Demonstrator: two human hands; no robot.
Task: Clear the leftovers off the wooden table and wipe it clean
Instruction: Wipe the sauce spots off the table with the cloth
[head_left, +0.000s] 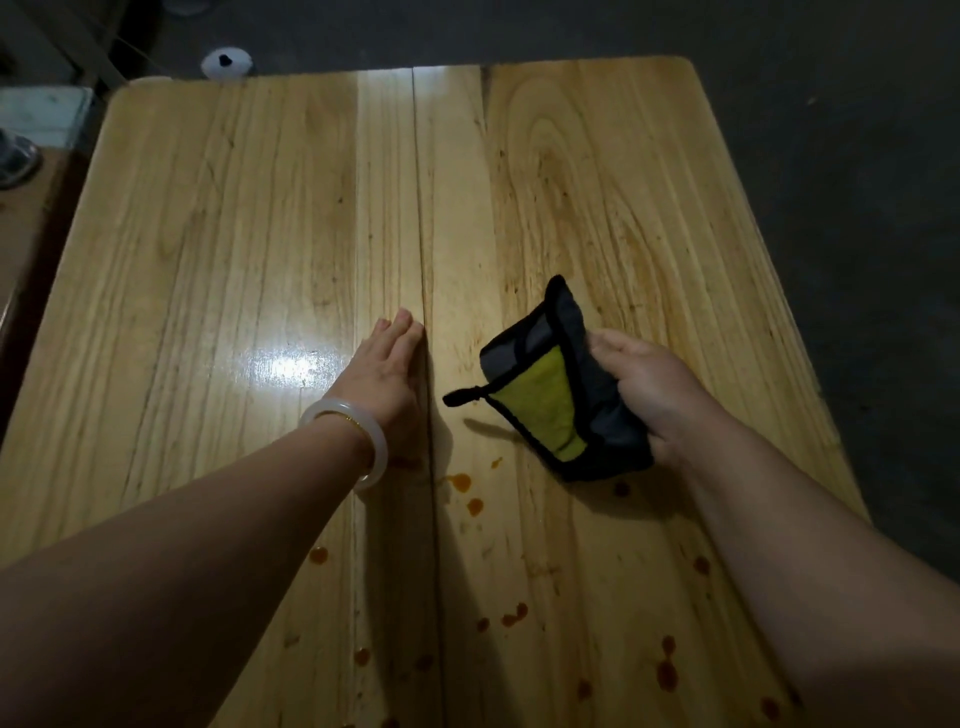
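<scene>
We clutched the grey-and-yellow cloth (550, 395) in our right grip (644, 387); left of the cloth, our left grip (387, 374) lay flat, fingers straight, on the worktop (208, 234). Leftovers seemed cleared; orange spots (461, 482) near the cloth awaited wiping.

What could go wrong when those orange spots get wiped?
The folded grey and yellow-green cloth in the right hand might smear the orange-red sauce drops across the light wooden table. Some lie beside the seam between planks, so sauce could get pushed in. The left forearm could brush one.
</scene>
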